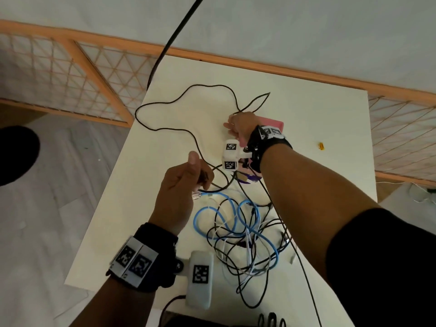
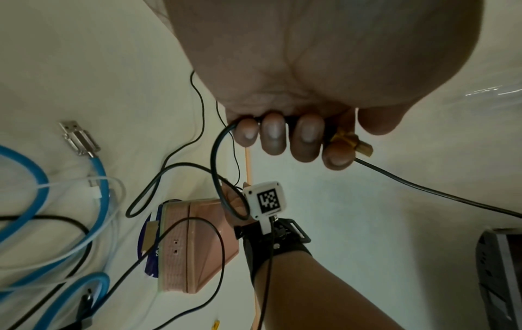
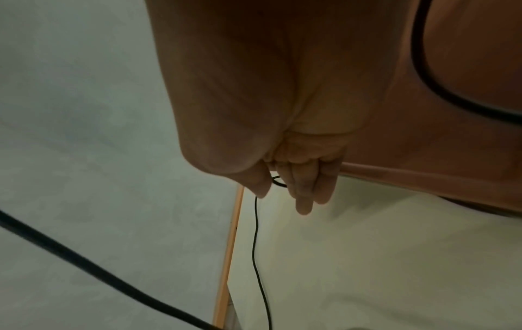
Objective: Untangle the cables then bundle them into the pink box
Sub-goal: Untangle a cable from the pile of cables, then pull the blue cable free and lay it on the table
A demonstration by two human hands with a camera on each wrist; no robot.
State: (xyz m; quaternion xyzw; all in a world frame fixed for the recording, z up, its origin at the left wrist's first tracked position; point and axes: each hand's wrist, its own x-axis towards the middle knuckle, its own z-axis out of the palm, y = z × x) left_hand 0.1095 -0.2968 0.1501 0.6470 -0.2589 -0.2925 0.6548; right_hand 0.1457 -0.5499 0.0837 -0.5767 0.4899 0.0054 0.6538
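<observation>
A thin black cable (image 1: 165,103) lies in wide loops on the far half of the white table (image 1: 330,119). My right hand (image 1: 238,128) pinches it between thumb and fingers (image 3: 302,196), just above the pink box (image 1: 274,122), which the hand and wrist mostly hide. The left hand (image 1: 186,185), thumb up, grips a black cable with a brass-coloured end (image 2: 353,145); its fingers (image 2: 307,138) curl round it. Near me lies a tangle of blue, white and black cables (image 1: 247,232). The left wrist view shows the pink box (image 2: 197,245) with a black cable across it.
A silver USB plug (image 2: 79,137) on a blue cable lies by the left hand. On the right of the table sits a small yellow piece (image 1: 320,146). A thick black cord (image 1: 179,31) hangs down from above. A wooden lattice fence (image 1: 94,74) runs behind the table.
</observation>
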